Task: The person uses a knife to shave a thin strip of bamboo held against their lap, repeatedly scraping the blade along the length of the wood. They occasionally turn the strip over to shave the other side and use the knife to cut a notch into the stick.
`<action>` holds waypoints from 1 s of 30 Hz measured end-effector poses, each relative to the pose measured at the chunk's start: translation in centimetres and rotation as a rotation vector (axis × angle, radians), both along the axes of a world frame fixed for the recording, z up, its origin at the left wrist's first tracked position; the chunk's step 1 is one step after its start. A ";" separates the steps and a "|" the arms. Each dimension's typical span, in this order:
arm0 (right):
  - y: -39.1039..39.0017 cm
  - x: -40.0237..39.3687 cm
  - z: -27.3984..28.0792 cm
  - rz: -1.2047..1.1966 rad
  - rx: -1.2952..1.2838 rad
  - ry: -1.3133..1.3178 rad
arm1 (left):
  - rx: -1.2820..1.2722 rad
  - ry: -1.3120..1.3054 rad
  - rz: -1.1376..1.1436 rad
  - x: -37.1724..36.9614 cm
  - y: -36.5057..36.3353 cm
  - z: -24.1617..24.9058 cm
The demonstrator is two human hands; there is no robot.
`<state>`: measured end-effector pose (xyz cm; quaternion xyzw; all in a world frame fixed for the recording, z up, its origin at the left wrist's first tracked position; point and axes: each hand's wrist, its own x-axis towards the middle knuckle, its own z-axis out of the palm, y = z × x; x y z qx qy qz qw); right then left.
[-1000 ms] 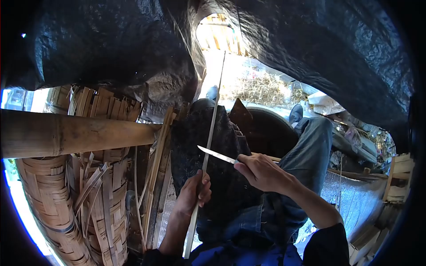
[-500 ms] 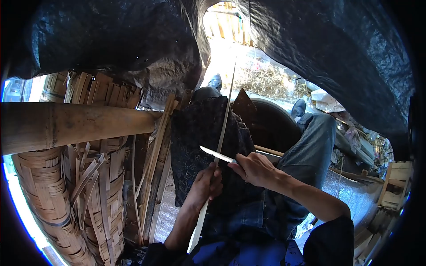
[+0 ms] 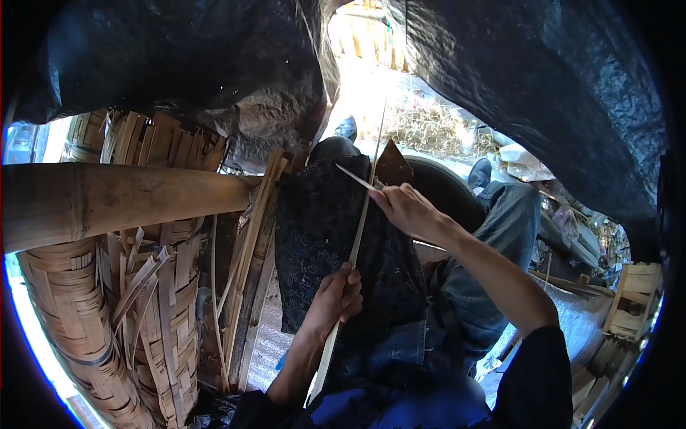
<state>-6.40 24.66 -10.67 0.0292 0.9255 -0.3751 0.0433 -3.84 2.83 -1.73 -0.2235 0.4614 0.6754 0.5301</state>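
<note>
A long, thin bamboo strip runs lengthwise over my lap, its far end rising toward the bright opening. My left hand is closed around its lower part, fingers wrapped over it. Farther along the strip, my right hand grips a knife, whose handle is hidden in the fingers. The blade points up and left and crosses the strip in this view. A dark patterned cloth covers my left thigh under the strip.
At left, a thick bamboo pole juts in above woven bamboo baskets. Split bamboo pieces lean beside my left leg. Dark plastic sheeting hangs overhead. Straw lies on the ground ahead. A wooden crate stands at right.
My right hand has moved the knife forward along the strip, away from my left hand, and the blade now angles more steeply. My left hand stays nearly in place.
</note>
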 end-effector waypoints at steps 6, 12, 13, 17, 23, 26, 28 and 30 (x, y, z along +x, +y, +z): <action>3.9 -6.7 -3.0 -0.235 -0.092 0.103 | 0.010 0.105 -0.002 -0.8 -1.3 2.5; -0.6 0.8 5.3 -0.031 -0.362 -0.031 | -0.488 0.559 -0.295 -1.1 -0.6 1.9; -1.4 2.4 5.4 -0.021 -0.325 -0.020 | -0.607 0.686 -0.411 -0.9 -0.2 1.3; -2.6 6.2 7.3 0.094 -0.178 -0.105 | -0.882 1.417 -0.619 0.6 1.2 -0.6; -3.3 7.9 8.4 0.041 0.015 -0.224 | -1.098 1.502 -0.889 1.5 2.8 0.3; -4.0 8.3 7.9 0.023 0.039 -0.281 | -1.150 1.511 -0.947 2.4 3.1 0.0; -3.2 7.5 7.5 -0.050 0.018 -0.404 | -1.153 1.437 -0.981 2.8 3.5 0.1; -1.8 6.5 6.9 -0.054 -0.010 -0.403 | -1.147 1.438 -0.983 2.9 3.7 0.1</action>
